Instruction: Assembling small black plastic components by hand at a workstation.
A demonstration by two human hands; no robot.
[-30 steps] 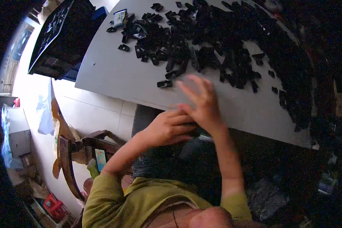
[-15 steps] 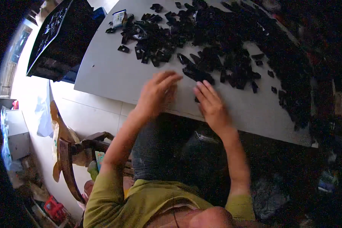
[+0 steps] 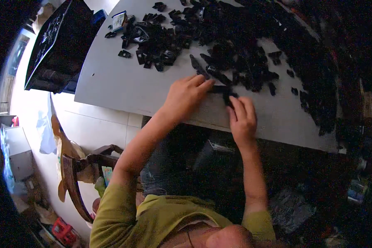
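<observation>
Many small black plastic pieces [image 3: 223, 53] lie heaped on the pale table [image 3: 111, 78]. Near its front edge, a dark elongated piece [image 3: 220, 89] spans the gap between my hands. My left hand [image 3: 186, 98] has its fingers bent and closed at the left end of that piece. At the other end, my right hand [image 3: 244, 119] pinches a black part with thumb and fingertips. Whether the two ends belong to one piece or two, I cannot make out. Two longer black pieces lie just beyond my left fingers.
A black crate [image 3: 58, 49] stands off the table's left side. A small printed packet [image 3: 119, 20] lies at the pile's left. Below on the left are a wooden chair [image 3: 72, 186] and a red plastic object [image 3: 63, 231]. Darkness hides much of the right side.
My left hand has moved right and closed at the black piece. My right hand has shifted right and its fingers have curled into a pinch. The whole view has shifted slightly.
</observation>
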